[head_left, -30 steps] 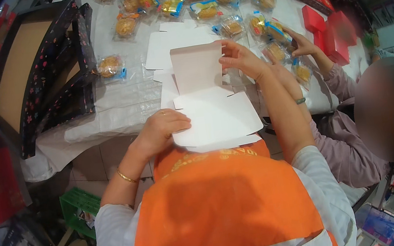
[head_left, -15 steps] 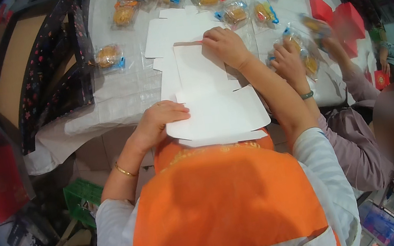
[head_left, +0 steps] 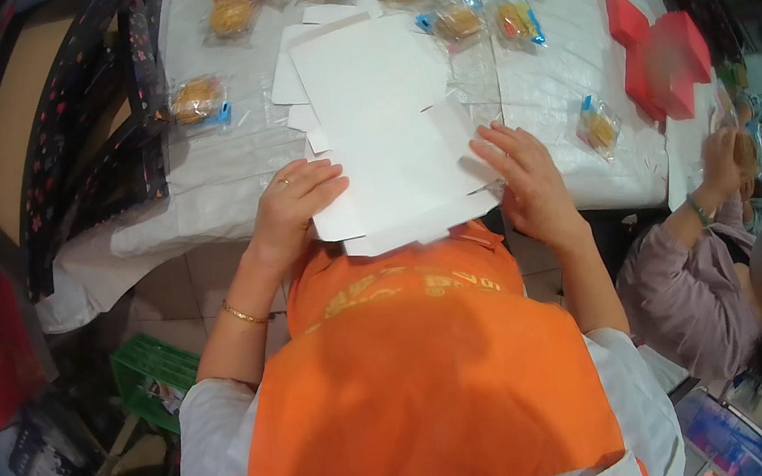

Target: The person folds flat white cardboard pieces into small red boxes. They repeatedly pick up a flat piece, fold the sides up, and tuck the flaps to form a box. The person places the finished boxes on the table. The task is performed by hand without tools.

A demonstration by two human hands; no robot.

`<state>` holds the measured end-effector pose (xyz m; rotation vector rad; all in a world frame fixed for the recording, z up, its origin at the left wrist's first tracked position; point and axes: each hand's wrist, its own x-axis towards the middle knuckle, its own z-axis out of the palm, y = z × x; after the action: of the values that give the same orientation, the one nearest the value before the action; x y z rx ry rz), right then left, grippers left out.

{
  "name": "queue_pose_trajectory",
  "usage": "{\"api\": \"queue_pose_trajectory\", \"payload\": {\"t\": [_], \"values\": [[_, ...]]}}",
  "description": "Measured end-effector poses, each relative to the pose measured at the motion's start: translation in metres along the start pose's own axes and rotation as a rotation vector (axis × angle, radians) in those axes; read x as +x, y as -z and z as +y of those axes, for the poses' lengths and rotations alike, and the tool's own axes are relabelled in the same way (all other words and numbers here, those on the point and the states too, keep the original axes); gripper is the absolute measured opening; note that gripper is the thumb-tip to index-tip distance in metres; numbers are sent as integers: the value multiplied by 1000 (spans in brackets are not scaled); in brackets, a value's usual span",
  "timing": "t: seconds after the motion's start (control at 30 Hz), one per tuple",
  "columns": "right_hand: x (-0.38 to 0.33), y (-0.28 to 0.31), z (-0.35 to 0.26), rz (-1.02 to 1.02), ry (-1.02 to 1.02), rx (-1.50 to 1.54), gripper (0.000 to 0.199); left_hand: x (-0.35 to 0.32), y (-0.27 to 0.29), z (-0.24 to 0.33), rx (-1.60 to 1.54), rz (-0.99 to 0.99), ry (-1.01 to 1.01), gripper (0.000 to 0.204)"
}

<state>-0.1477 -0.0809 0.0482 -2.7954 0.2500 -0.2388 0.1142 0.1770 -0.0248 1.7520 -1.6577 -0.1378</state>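
The person's left hand (head_left: 302, 195) lies with its fingers close together and slightly bent over the left edge of a flat, white cardboard box blank (head_left: 389, 154), its thumb out of sight, while the right hand (head_left: 529, 180), partly open with curved fingers, touches the raised flap on the right side; whether either hand pinches the card cannot be told. The blank lies partly over other white cardboard sheets (head_left: 285, 86) on a table with a whitish plastic cover (head_left: 565, 90), its near end reaching past the table's edge above an orange cloth apron (head_left: 422, 388). Round golden pastries in clear wrappers (head_left: 458, 21) lie beyond it.
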Motion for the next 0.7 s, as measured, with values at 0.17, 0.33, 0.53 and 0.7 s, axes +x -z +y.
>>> {"api": "queue_pose_trajectory", "payload": {"t": [0.17, 0.33, 0.53, 0.7], "values": [[24, -13, 4, -90, 88, -16, 70, 8, -2, 2, -6, 14, 29, 29], [59, -15, 36, -188, 262, 5, 68, 13, 1, -6, -34, 54, 106, 33], [99, -7, 44, -477, 373, 89, 70, 12, 10, -21, -108, -1, 146, 34], [102, 9, 30, -598, 325, 55, 77, 1, 7, -26, 129, 37, 70, 37]]}}
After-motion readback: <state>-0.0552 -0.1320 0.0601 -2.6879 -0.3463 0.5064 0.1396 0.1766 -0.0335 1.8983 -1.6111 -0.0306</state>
